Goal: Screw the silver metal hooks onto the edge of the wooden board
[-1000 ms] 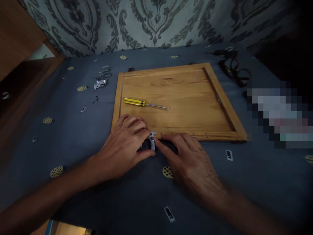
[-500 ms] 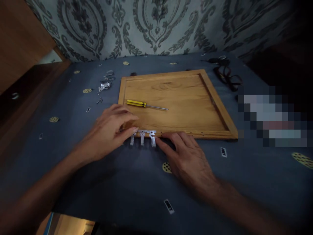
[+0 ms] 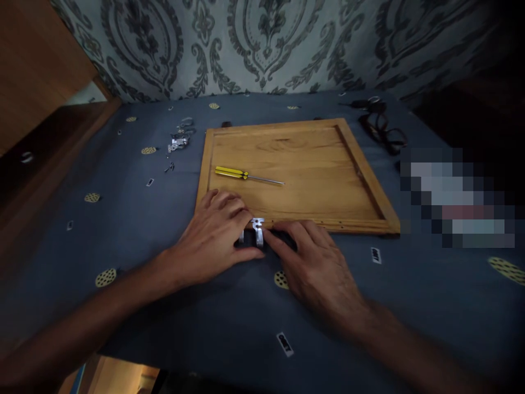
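Note:
A wooden panel (image 3: 295, 164) with a raised frame lies flat, and a yellow-handled screwdriver (image 3: 232, 173) rests on it. Along its near edge sit silver metal hinge pieces (image 3: 257, 232); my left hand partly covers them. My left hand (image 3: 215, 235) lies over the panel's near-left edge, its fingers on the frame and its thumb apart below, beside the hinge pieces. My right hand (image 3: 315, 262) rests at the same edge, with its thumb tip touching or very near the rightmost hinge piece and its other fingertips on the frame. Neither hand clearly grips anything.
More metal hinges (image 3: 178, 142) and small screws (image 3: 169, 167) lie left of the panel. Eyeglasses (image 3: 383, 134) and dark keys (image 3: 365, 104) sit at the back right. A blue patterned cloth (image 3: 229, 323) covers the surface; patterned fabric (image 3: 262, 44) hangs behind.
My left hand has moved right and slightly nearer me, over the left hinge pieces, and its thumb has dropped below them. My right hand has barely moved.

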Available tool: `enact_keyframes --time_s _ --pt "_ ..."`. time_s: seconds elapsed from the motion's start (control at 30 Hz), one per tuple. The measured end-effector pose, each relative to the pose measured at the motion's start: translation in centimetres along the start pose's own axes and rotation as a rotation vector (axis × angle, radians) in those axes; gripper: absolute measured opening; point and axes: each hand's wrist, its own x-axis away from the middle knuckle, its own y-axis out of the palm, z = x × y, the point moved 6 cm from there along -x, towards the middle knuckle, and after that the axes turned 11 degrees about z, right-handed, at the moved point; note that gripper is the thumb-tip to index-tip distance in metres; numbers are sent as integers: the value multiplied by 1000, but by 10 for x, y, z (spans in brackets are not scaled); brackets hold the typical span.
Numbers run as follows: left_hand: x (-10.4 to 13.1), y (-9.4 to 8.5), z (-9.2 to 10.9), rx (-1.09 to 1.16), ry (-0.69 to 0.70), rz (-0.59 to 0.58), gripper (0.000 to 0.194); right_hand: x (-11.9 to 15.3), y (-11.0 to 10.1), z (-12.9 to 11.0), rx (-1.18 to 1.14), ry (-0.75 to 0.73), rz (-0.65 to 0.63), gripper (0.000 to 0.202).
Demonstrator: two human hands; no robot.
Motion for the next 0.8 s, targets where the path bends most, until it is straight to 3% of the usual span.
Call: enact_keyframes --time_s 0.8 --pt "0 2 -2 46 12 11 38 0 -1 1 -24 -7 -6 35"
